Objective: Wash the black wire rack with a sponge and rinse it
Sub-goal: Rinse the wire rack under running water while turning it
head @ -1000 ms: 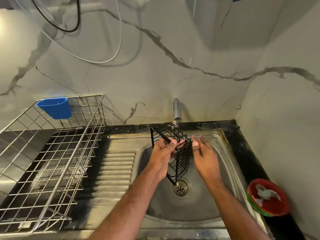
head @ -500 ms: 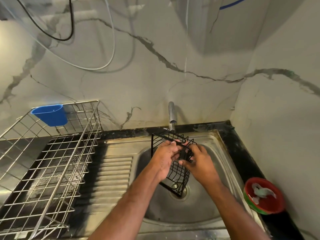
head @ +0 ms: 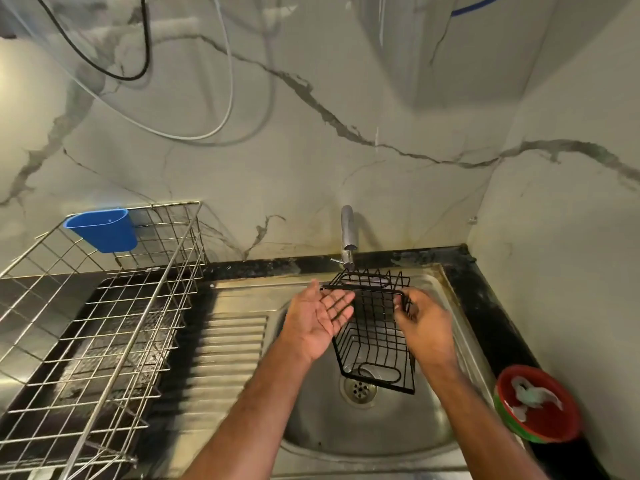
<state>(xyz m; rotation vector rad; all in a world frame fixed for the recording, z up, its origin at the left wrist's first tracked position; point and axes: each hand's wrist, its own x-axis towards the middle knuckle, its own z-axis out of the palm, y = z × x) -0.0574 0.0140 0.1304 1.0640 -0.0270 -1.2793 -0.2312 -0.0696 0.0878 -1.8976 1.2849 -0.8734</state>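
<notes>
The right hand [head: 420, 327] pinches the right end of the rack's [head: 375, 337] upper rim between curled fingers and thumb, holding the rack in the air over the sink [head: 311, 424]. The left hand [head: 317, 322] is spread flat, palm up, fingers straight, its fingertips [head: 341, 299] lying against the left end of the same rim; it grips nothing. The rack is black wire, tilted so its open side faces the camera, its upper end just below the tap [head: 347, 237] at the sink's back edge and its lower end hanging above the drain [head: 360, 389] in the middle of the basin. Whether water runs from the tap cannot be told. Left of the basin lies the ribbed drainboard [head: 228, 348], and beyond it, on the counter's left side, a steel wire basket [head: 104, 327] with a blue cup [head: 104, 230] hooked on its back rim. At the counter's right edge, near the front corner, sits a red bowl [head: 540, 407] with pale scraps in it.
</notes>
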